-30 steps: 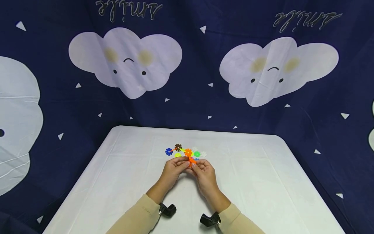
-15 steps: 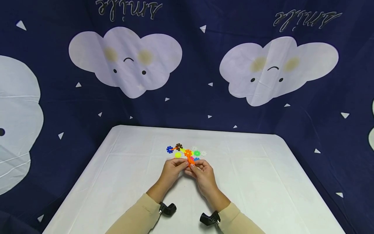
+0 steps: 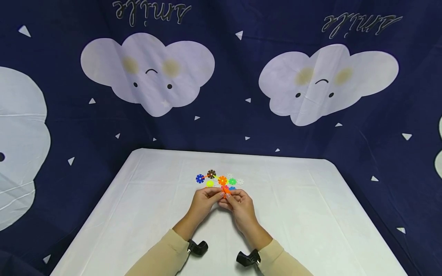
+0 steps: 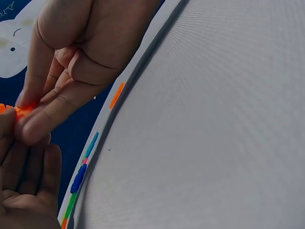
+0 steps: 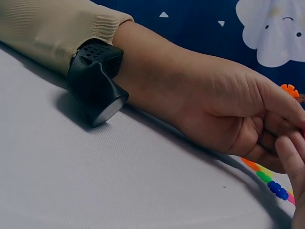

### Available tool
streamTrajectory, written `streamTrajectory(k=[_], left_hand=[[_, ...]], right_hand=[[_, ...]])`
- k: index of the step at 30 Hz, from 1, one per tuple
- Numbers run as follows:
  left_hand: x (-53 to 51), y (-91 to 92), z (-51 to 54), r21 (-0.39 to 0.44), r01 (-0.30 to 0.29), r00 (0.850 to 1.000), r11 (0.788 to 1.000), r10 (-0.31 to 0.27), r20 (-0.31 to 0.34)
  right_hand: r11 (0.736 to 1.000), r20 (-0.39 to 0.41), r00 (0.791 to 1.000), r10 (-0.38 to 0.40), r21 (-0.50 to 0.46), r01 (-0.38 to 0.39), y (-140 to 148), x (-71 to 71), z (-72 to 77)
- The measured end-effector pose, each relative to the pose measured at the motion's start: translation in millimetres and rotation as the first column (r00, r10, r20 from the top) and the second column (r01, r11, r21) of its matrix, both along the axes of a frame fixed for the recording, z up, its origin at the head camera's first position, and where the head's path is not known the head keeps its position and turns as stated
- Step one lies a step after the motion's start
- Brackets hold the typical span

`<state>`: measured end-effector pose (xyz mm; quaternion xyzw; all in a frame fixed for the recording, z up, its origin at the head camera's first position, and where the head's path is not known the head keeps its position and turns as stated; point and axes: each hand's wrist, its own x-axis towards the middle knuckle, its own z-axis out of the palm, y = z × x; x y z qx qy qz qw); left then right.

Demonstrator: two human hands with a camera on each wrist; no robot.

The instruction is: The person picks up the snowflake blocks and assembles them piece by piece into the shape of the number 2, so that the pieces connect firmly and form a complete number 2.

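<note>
Both hands meet over the middle of the white table in the head view. Between their fingertips they pinch an orange notched plastic disc [image 3: 226, 191], partly covered by fingers. Left hand [image 3: 205, 201] holds it from the left, right hand [image 3: 243, 205] from the right. Beyond the fingers a linked row of similar discs shows: an orange disc [image 3: 222, 180], a brown disc [image 3: 211, 174] and a dark blue disc [image 3: 200, 178]. In the left wrist view the right hand [image 4: 78, 62] pinches orange plastic above the left hand [image 4: 28, 181]. The right wrist view shows mainly the left hand [image 5: 238, 107].
Loose discs lie just beyond the hands: a yellow disc [image 3: 210, 184], a green disc [image 3: 232, 181], a white disc [image 3: 239, 181] and a blue disc [image 3: 232, 188]. The white table [image 3: 304, 214] ends at a dark blue cloth backdrop [image 3: 235, 126] with clouds.
The left fingers have dropped slightly, and the pinched orange disc has turned a little between the hands. The linked discs rose slightly, then sank back. Both forearms stay in place.
</note>
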<state>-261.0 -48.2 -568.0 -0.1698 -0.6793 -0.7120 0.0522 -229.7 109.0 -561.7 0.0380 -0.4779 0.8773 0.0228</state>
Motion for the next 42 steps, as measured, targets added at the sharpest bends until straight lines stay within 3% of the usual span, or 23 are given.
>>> streamTrajectory(k=[2, 4, 5, 7, 10, 12, 14, 24, 34, 39, 42], left_hand=[[0.0, 0.0, 0.5, 0.034, 0.034, 0.999, 0.999, -0.035, 0.029], [0.6, 0.0, 1.9, 0.127, 0.12, 0.988, 0.985, -0.131, 0.081], [0.6, -0.2, 2.0, 0.183, 0.172, 0.975, 0.968, -0.194, 0.109], [1.4, -1.3, 3.4, 0.297, 0.276, 0.931, 0.914, -0.331, 0.154], [2.8, -4.7, 5.7, 0.415, 0.393, 0.847, 0.82, -0.498, 0.183], [3.9, -7.5, 7.5, 0.445, 0.435, 0.812, 0.783, -0.555, 0.181], [4.1, -9.5, 7.8, 0.464, 0.459, 0.791, 0.758, -0.586, 0.175], [5.8, -12.4, 6.2, 0.527, 0.519, 0.746, 0.673, -0.658, 0.106], [3.4, -14.6, 3.5, 0.521, 0.536, 0.74, 0.664, -0.666, 0.088], [-0.4, -13.5, 3.4, 0.496, 0.582, 0.73, 0.645, -0.683, 0.031], [-2.7, -12.7, 3.3, 0.484, 0.614, 0.717, 0.623, -0.696, -0.014]], right_hand=[[1.0, -0.008, 1.0, 0.008, -0.017, -0.008, 0, 0.2, 1.2], [0.999, -0.021, 1.0, 0.021, -0.03, -0.022, 0, 0.3, 2.4], [0.999, -0.031, 0.999, 0.031, -0.034, -0.032, 0, 0.4, 2.8], [0.998, -0.052, 0.997, 0.051, -0.039, -0.053, 0, 0.8, 3.6], [0.996, -0.084, 0.994, 0.075, -0.05, -0.08, 0, 1.8, 4.6], [0.994, -0.096, 0.992, 0.081, -0.062, -0.088, 0, 2.7, 5.3], [0.994, -0.103, 0.991, 0.083, -0.069, -0.09, -1, 3.5, 6.0], [0.992, -0.144, 0.987, 0.072, -0.091, -0.085, -5, 8.6, 8.8], [0.998, -0.208, 0.976, 0.068, 0.014, -0.066, -9, 12.1, 8.1], [0.987, -0.293, 0.955, -0.048, 0.131, 0.09, -3, 11.9, 10.8], [0.946, -0.296, 0.936, -0.19, 0.202, 0.256, 6, 7.3, 12.4]])
